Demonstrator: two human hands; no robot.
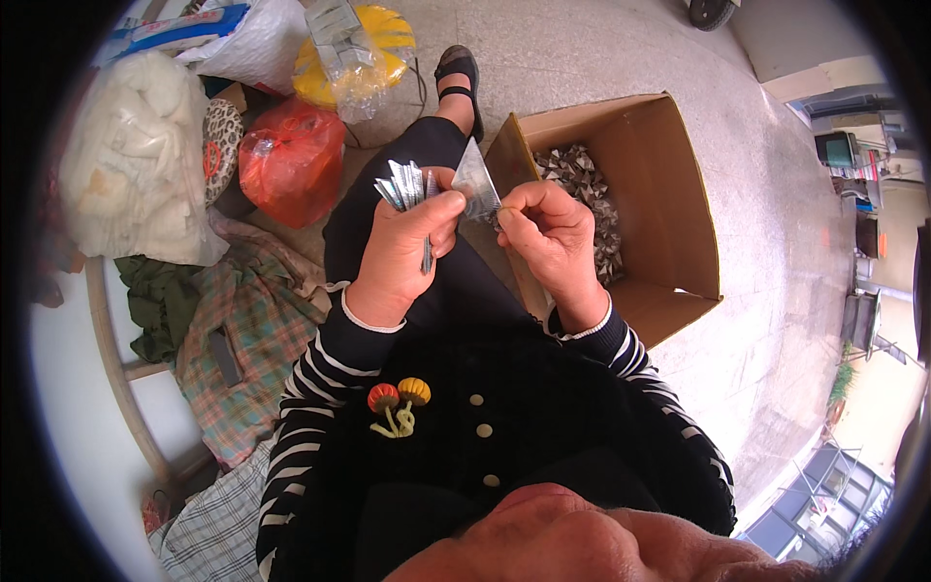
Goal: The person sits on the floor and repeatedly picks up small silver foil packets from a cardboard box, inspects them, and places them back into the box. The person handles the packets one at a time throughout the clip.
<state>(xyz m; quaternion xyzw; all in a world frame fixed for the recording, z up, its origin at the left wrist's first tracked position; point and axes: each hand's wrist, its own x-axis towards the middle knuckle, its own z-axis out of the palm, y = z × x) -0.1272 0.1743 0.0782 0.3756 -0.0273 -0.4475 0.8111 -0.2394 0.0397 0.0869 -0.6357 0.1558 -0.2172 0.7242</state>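
Observation:
In my left hand [404, 251] is a fanned bundle of flat silvery folded pieces [406, 182], their ends showing on both sides of the fingers. A single silvery triangular piece [474, 174], point up, stands between my two hands; the left thumb is at its left edge. My right hand [560, 236] pinches its lower right corner between thumb and forefinger. Just right of that hand is an open cardboard box [647, 196]. Inside it lies a heap of small faceted silvery folded pieces [609, 233], partly hidden behind the hand and the near wall.
Left stand a tied red plastic bag [291, 164], a large clear bag of white material [134, 160] and plaid cloth [233, 320] over a seat. Ahead, a clear bag of silvery pieces [342, 44] rests on something yellow [396, 36]. My outstretched foot in a black shoe [458, 65] is beyond the hands.

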